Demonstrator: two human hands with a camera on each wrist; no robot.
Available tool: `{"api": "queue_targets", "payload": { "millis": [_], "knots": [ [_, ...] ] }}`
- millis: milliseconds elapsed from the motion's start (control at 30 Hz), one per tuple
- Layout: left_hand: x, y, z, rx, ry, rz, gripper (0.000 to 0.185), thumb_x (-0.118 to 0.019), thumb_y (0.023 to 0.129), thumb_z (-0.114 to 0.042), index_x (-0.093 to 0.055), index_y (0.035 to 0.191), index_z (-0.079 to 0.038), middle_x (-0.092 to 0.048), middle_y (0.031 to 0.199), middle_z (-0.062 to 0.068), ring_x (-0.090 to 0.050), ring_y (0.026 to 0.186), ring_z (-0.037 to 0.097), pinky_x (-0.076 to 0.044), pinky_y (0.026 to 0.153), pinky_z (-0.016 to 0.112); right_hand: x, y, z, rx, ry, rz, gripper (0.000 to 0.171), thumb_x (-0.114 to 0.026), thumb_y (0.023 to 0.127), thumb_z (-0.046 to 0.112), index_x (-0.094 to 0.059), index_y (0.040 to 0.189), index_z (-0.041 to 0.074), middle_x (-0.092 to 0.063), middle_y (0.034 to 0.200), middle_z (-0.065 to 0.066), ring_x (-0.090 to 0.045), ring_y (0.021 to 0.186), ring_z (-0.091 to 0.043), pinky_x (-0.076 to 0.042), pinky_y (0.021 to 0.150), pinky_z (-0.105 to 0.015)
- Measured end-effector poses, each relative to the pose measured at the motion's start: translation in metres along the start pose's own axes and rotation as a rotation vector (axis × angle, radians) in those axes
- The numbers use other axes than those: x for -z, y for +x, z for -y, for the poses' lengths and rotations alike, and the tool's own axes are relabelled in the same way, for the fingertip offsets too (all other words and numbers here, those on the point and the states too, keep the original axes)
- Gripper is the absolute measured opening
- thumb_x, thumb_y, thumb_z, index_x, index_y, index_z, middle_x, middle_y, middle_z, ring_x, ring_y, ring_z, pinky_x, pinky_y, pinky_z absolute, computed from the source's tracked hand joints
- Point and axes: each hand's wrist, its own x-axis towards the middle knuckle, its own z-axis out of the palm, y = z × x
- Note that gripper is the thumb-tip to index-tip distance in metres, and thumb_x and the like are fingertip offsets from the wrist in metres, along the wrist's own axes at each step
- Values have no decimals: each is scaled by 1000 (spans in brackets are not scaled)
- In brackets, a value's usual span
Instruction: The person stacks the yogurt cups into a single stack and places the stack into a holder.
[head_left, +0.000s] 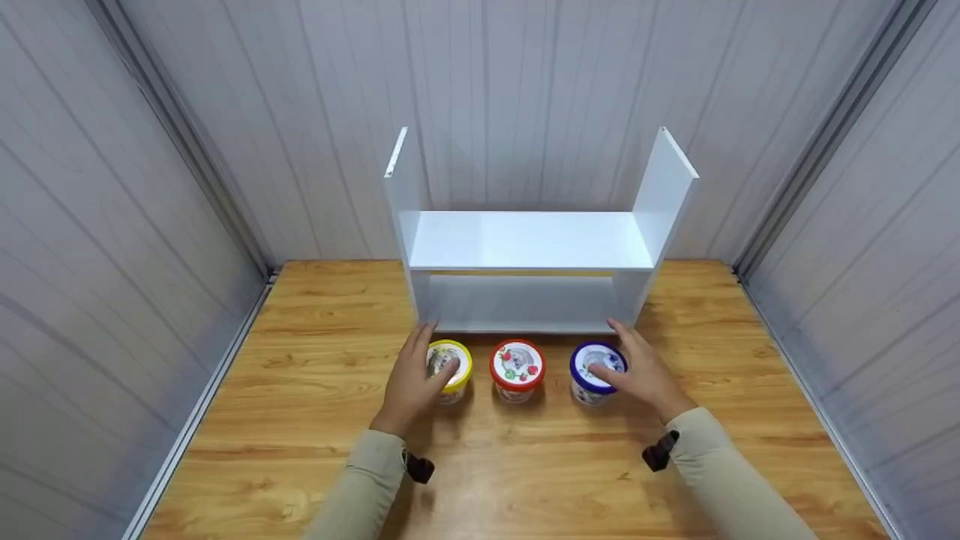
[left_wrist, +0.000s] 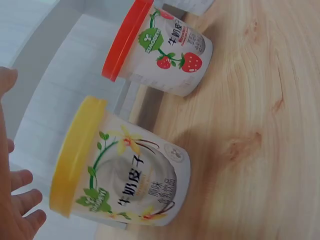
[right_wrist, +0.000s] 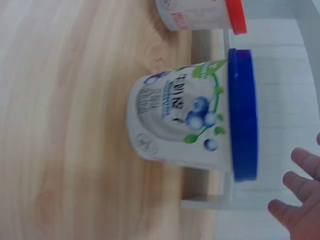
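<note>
Three printed, lidded dairy cups stand upright in a row on the wooden table. At the left is the yellow-lidded cup (head_left: 452,350), with vanilla flowers on its side. My left hand (head_left: 411,382) is beside it, fingers extended past its left side and thumb over the lid in the head view. The red-lidded cup (head_left: 517,363), printed with strawberries, is in the middle, away from both hands. My right hand (head_left: 646,379) reaches along the right of the blueberry-printed, blue-lidded cup (head_left: 596,352), its thumb overlapping the lid. Both wrist views show spread fingers, not curled round a cup.
Just behind the cups stands a white two-level shelf (head_left: 525,240) with tall side panels. Its lower board (head_left: 525,304) lies close to the table. Pale panelled walls (head_left: 525,97) enclose the wooden table (head_left: 517,480) at the back and both sides.
</note>
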Motion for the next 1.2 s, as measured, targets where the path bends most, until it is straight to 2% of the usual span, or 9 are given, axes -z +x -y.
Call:
{"api": "queue_targets", "payload": {
  "millis": [167,333,500,700,967,1067,1200],
  "knots": [
    [-4,-4,9,4,-104,-13,70,-64,99,-37,-37,156,-8,-35,159,19,-33,147,35,-31,118,57,-4,-6,-15,0,68,-15,98,-79,85,49,-27,161,15,-24,163,-21,-29,146,-45,-24,115,-68],
    [-8,-8,18,24,-195,-40,61,-58,104,-27,-36,156,-5,-34,160,18,-32,147,35,-29,118,57,-9,-10,-27,-34,136,-20,98,-78,86,49,-25,161,15,-26,164,-16,-23,149,-42,-17,118,-67],
    [-11,-15,21,92,-296,-36,57,-52,107,-27,-34,157,-7,-33,160,14,-30,148,34,-25,120,55,-14,-13,-39,-79,205,-17,97,-76,88,48,-24,161,11,-29,163,-16,-19,151,-39,-14,120,-64],
    [-15,-20,26,164,-392,-38,54,-47,109,-27,-32,159,-12,-35,160,8,-29,149,28,-24,121,53,-20,-16,-46,-85,311,-20,91,-75,91,43,-25,161,10,-29,163,-17,-17,152,-39,-18,121,-61],
    [-25,-25,36,208,-490,-32,53,-42,110,-27,-29,160,-12,-31,163,7,-22,152,26,-20,123,50,-31,-19,-53,-96,495,-36,85,-75,93,26,-26,160,8,-28,163,-19,-21,151,-38,-19,123,-52],
    [-25,-26,34,242,-548,-22,53,-40,111,-26,-28,160,-12,-27,165,6,-19,153,25,-18,124,49,-32,-20,-54,-107,538,-29,85,-74,94,21,-23,161,8,-24,164,-21,-21,151,-38,-19,123,-51],
    [-30,-25,38,253,-570,-39,53,-38,111,-29,-28,160,-13,-28,165,5,-20,153,24,-17,124,48,-36,-19,-58,-100,570,-47,83,-73,94,16,-23,160,6,-24,163,-23,-22,151,-37,-20,123,-51]
  ]
}}
